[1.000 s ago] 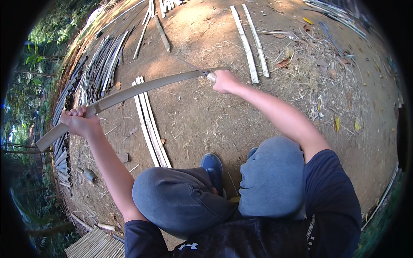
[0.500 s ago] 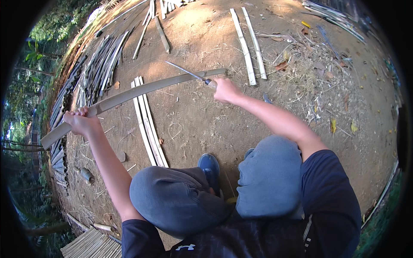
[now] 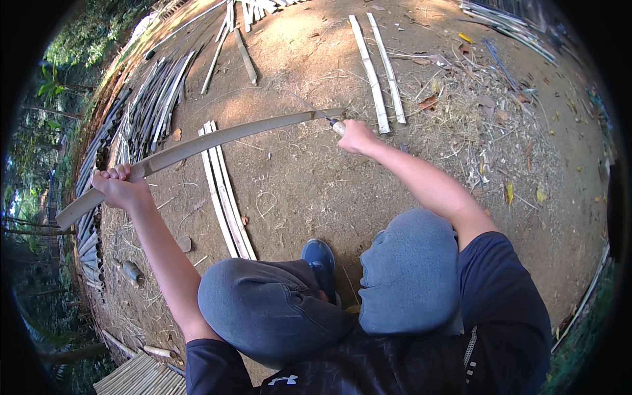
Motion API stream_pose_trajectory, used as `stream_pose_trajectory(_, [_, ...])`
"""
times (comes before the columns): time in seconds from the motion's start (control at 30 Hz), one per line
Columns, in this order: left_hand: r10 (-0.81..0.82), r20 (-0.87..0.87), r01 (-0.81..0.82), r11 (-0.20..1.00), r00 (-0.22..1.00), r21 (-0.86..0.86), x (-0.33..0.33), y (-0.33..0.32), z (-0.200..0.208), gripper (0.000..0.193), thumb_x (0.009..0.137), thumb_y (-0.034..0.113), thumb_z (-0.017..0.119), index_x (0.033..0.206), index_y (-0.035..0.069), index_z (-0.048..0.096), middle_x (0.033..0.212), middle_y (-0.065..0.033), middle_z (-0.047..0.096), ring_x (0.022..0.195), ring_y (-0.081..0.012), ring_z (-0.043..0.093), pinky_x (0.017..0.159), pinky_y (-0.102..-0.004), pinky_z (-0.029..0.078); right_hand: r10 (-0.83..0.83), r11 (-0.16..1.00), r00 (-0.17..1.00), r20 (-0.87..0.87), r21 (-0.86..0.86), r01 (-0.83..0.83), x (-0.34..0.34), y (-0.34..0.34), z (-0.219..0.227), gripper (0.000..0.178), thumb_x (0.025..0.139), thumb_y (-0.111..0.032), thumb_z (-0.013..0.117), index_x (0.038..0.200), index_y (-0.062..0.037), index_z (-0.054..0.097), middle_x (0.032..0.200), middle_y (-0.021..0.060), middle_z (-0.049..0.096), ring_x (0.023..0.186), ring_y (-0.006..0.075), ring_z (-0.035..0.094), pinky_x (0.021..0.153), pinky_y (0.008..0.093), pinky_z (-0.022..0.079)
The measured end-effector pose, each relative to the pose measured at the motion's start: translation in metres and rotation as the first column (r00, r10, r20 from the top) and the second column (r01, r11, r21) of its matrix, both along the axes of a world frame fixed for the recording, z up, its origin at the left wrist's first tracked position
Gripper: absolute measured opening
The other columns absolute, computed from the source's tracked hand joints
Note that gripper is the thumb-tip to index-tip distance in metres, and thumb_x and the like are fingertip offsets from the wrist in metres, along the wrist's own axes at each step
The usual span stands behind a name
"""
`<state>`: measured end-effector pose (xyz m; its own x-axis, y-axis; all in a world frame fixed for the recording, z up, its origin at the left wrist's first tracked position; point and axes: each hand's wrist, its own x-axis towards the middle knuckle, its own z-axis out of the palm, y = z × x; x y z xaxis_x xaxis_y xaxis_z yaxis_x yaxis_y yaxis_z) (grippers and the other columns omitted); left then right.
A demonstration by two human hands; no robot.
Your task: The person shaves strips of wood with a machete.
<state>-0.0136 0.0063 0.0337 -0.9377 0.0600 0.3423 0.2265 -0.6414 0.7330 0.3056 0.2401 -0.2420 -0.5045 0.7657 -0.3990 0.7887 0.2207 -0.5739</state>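
Observation:
A long, slightly bowed bamboo strip (image 3: 224, 137) slants across in front of me, raised over the dirt. My left hand (image 3: 123, 185) is closed around it near its lower left end, which sticks out past the fist. In my right hand (image 3: 359, 137) is a knife (image 3: 338, 126), gripped by its wooden handle. Its thin blade points up and to the left and crosses the strip close to the far right end. Whether the edge cuts into the bamboo I cannot tell. The right-hand fingers wrap the handle and are partly hidden behind the back of the hand.
Pale split strips (image 3: 224, 191) lie on the ground between my hands, and another pair (image 3: 372, 69) lies farther off. A stack of dark bamboo pieces (image 3: 153, 105) stands at the left. Shavings and dry leaves (image 3: 454, 112) litter the right. A short tube (image 3: 133, 271) lies at lower left.
The knife has moved slightly right along the strip toward its far end, with my right hand. My left hand and the strip have shifted a little to the left.

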Motion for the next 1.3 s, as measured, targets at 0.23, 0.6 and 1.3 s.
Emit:
stream_pose_trajectory(0.23, [0.011,0.011,-0.011,1.000,1.000,-0.004,0.005,0.008,-0.001,0.024,0.095,0.015,0.050,0.074,0.012,0.037,0.061,0.0007,0.034,0.051,-0.0133,0.034,0.050,-0.0311,0.034,-0.020,0.999,0.999,-0.042,0.032,0.022,0.006,0.006,-0.006,0.027,0.079,-0.007,0.059,0.106,-0.0059,0.060,0.086,0.0148,0.067,0.078,0.0292,0.069,0.068,0.0429,0.056])
stream_pose_trajectory(0.6, [0.076,0.059,-0.074,0.997,0.995,-0.033,-0.002,0.006,-0.004,0.026,0.096,0.016,0.050,0.074,0.011,0.035,0.062,0.0000,0.036,0.051,-0.0145,0.034,0.051,-0.0318,0.036,-0.051,0.998,0.997,0.065,0.048,0.048,0.012,0.017,-0.020,0.017,0.085,-0.009,0.056,0.100,-0.0020,0.060,0.090,0.0130,0.067,0.077,0.0225,0.067,0.063,0.0338,0.054])
stream_pose_trajectory(1.3, [0.035,0.022,-0.034,0.998,0.999,-0.048,0.001,0.008,0.000,0.024,0.095,0.015,0.048,0.076,0.013,0.035,0.062,0.0007,0.032,0.053,-0.0134,0.031,0.053,-0.0302,0.035,-0.074,0.996,0.997,0.031,0.052,0.073,0.018,0.030,-0.032,0.032,0.080,-0.011,0.060,0.111,-0.0040,0.063,0.100,0.0193,0.070,0.096,0.0336,0.071,0.083,0.0436,0.057])
